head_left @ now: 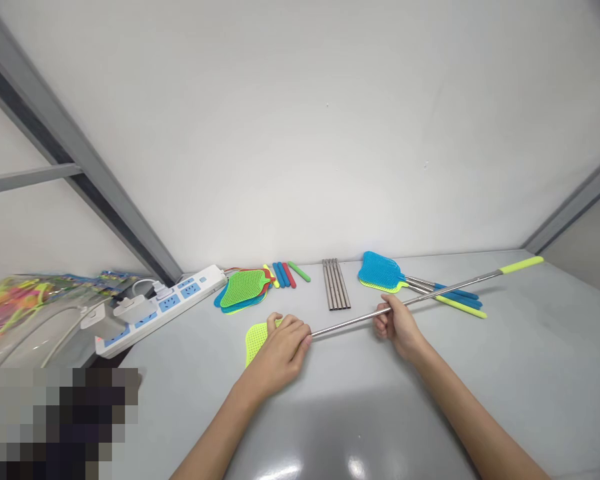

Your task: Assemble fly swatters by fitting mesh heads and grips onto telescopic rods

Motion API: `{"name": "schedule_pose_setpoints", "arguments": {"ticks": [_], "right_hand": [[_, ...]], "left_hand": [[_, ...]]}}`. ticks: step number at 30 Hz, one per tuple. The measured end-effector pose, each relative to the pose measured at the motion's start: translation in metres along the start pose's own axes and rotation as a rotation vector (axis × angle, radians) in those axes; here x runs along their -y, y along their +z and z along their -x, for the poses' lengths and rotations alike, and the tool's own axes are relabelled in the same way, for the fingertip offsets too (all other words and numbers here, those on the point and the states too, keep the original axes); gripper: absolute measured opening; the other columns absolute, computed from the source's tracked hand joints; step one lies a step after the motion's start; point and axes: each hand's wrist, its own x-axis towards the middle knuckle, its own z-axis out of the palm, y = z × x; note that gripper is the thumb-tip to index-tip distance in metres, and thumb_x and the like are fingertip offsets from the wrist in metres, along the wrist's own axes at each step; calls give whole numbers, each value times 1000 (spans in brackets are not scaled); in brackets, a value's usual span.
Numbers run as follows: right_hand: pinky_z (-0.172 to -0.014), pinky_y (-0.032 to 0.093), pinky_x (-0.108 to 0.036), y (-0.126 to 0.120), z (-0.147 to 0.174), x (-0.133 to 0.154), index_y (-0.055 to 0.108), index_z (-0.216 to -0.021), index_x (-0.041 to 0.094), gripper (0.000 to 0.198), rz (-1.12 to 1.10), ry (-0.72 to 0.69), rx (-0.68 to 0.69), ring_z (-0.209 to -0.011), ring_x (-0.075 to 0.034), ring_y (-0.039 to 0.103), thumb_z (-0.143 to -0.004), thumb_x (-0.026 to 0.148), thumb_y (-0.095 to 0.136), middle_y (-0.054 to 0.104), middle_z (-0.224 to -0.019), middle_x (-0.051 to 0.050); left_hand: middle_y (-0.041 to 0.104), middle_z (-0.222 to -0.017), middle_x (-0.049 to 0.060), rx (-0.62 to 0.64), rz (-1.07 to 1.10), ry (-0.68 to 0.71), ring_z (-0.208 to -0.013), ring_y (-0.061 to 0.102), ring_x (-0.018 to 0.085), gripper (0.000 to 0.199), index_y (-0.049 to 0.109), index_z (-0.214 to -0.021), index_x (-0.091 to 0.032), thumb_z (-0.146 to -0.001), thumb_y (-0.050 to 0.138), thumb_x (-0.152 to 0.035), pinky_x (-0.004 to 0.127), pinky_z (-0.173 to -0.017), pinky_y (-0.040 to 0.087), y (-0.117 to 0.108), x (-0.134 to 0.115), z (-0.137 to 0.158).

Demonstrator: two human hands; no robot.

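A long fly swatter with a yellow-green head (255,341), an extended metal rod (347,323) and a yellow-green grip (522,265) slants across the table, its grip end farther to the right and back. My left hand (286,343) is closed on it where the head meets the rod, hiding part of the head. Around the middle of the rod, my right hand (393,325) is closed with the thumb along it. Behind the right hand lie several fly swatters with blue heads (380,271) and a yellow-green one, their handles under the long rod.
Along the wall lie several metal rods (336,285), loose coloured grips (283,275) and a pile of swatter heads (245,288). A white power strip (170,303) with plugged-in chargers is at the left, beside plastic bags (35,307). Grey metal posts (95,160) frame the table.
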Motion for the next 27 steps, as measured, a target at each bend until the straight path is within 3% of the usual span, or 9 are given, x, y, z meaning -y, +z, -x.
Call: {"name": "schedule_pose_setpoints", "arguments": {"ticks": [2, 5, 12, 21, 27], "right_hand": [[-32, 23, -23, 3, 2, -1, 31, -38, 20, 38, 6, 92, 78, -28, -10, 31, -71, 38, 35, 34, -29, 2], [-33, 25, -23, 5, 4, -2, 33, -37, 19, 38, 12, 123, 126, -29, -10, 33, -72, 36, 33, 37, -30, 0], [-35, 27, -23, 3, 5, 1, 34, -35, 19, 41, 5, 107, 158, -30, -10, 35, -72, 36, 33, 36, -30, 0], [-33, 26, -22, 2, 0, 2, 35, -34, 19, 41, -17, 37, 57, -31, -11, 37, -71, 35, 35, 36, -29, 0], [-35, 27, -22, 0, -2, -1, 36, -35, 18, 41, -9, 48, 141, -31, -10, 37, -72, 36, 33, 38, -30, 0]], "left_hand": [[45, -65, -1, 9, -14, -1, -69, 40, 15, 22, 39, -66, -20, -83, 25, -19, 38, -78, 26, -1, 0, 1], [43, -64, -1, 25, -32, 1, -69, 38, 15, 21, 37, -64, -20, -82, 25, -18, 36, -75, 28, -2, 0, 1], [41, -65, -1, 74, -37, 20, -67, 35, 14, 19, 35, -66, -19, -83, 25, -18, 36, -75, 27, -1, -1, 0], [40, -65, -2, 88, -36, 35, -66, 34, 14, 20, 36, -68, -19, -84, 24, -21, 36, -75, 25, 8, -5, -2], [41, -65, -2, 56, -75, 19, -66, 34, 13, 19, 37, -68, -19, -84, 26, -21, 36, -76, 24, 5, 0, -2]]}}
